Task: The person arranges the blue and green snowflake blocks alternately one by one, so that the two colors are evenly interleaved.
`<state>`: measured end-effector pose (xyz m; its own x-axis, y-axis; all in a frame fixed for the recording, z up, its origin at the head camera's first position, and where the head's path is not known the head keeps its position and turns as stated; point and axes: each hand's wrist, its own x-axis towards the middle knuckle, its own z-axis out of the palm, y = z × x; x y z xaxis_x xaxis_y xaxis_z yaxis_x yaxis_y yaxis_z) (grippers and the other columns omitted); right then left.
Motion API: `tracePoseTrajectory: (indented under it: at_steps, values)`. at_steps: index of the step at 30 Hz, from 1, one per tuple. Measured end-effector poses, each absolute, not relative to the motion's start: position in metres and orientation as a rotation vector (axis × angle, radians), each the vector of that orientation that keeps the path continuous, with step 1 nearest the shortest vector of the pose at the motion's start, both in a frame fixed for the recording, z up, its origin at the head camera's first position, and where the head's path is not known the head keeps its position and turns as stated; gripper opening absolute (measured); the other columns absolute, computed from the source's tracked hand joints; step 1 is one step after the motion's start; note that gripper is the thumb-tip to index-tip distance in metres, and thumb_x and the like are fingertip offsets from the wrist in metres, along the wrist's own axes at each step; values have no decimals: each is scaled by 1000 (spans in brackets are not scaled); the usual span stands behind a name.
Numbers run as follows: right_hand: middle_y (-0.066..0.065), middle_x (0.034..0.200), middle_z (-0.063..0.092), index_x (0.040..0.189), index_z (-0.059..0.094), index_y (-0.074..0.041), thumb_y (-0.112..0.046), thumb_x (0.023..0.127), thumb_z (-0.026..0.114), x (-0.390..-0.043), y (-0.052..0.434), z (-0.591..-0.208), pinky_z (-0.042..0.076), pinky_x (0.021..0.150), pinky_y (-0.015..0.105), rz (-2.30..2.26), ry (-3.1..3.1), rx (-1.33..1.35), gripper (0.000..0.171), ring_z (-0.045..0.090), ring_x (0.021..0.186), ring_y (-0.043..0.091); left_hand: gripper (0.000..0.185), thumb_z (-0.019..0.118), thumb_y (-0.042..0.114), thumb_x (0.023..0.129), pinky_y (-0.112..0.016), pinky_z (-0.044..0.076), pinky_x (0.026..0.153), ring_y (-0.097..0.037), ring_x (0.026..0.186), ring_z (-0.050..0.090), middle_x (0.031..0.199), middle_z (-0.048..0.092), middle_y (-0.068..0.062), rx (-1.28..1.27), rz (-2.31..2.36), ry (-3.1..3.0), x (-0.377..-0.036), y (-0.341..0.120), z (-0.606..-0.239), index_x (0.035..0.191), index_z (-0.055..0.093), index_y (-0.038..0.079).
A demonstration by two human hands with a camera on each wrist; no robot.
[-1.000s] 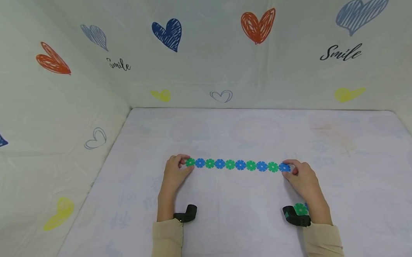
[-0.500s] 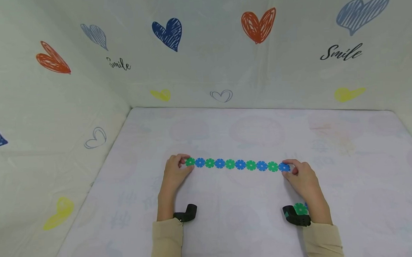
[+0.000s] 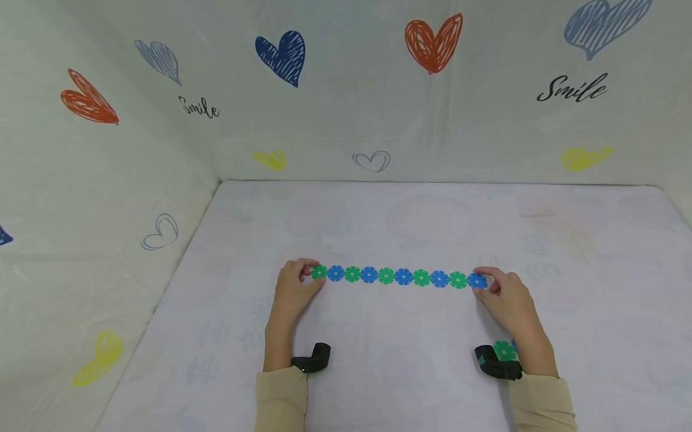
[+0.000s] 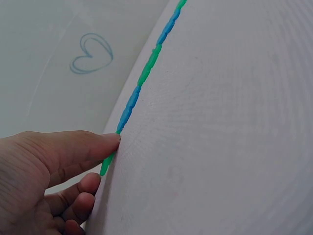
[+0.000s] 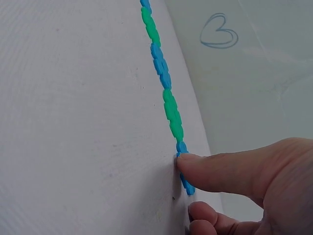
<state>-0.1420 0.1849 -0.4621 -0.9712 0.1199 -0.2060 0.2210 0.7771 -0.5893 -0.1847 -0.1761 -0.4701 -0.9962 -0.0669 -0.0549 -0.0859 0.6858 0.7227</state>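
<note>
A straight chain of flower-shaped plastic discs [image 3: 387,276], green and blue by turns, stretches between both hands. My left hand [image 3: 293,287] pinches the green disc at its left end. At the other end, my right hand [image 3: 507,299] pinches the blue disc between thumb and fingers. In the left wrist view the thumb of the left hand [image 4: 49,171] lies along the green end disc [image 4: 106,164]. The right wrist view shows the right hand [image 5: 244,176] with its thumb pressed on the blue end disc [image 5: 188,183]. The discs appear edge-on in both wrist views.
A loose green disc [image 3: 504,350] and part of a blue one lie beside the right wrist, partly hidden by the black wrist camera [image 3: 497,363]. The white table [image 3: 391,396] meets a pale curtain [image 3: 352,111] with printed hearts at its back and left.
</note>
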Motion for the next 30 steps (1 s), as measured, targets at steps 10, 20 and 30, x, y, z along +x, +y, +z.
tracePoseTrajectory:
  at_steps: [10, 20, 30]
  values:
    - [18, 100, 53, 137, 42, -6, -18, 91, 57, -132, 195, -459, 44, 69, 34, -1010, 2780, 293, 50, 49, 86, 27, 33, 70, 15, 80, -32, 33, 75, -21, 86, 41, 90, 48, -8, -121, 1239, 2861, -185, -175, -472, 112, 62, 7]
    - [15, 102, 53, 137, 41, -7, -25, 91, 57, -113, 214, -457, 41, 68, 27, -1036, 2699, 411, 51, 48, 89, 25, 33, 70, 15, 81, -32, 33, 75, -21, 87, 41, 90, 48, -8, -131, 1241, 2860, -185, -176, -471, 111, 61, 8]
    - [14, 102, 56, 132, 47, -5, -26, 89, 61, -96, 224, -458, 40, 64, 21, -1017, 2667, 523, 50, 49, 90, 24, 33, 70, 16, 81, -32, 33, 75, -21, 87, 41, 90, 48, -7, -160, 1222, 2861, -185, -176, -470, 112, 61, 8]
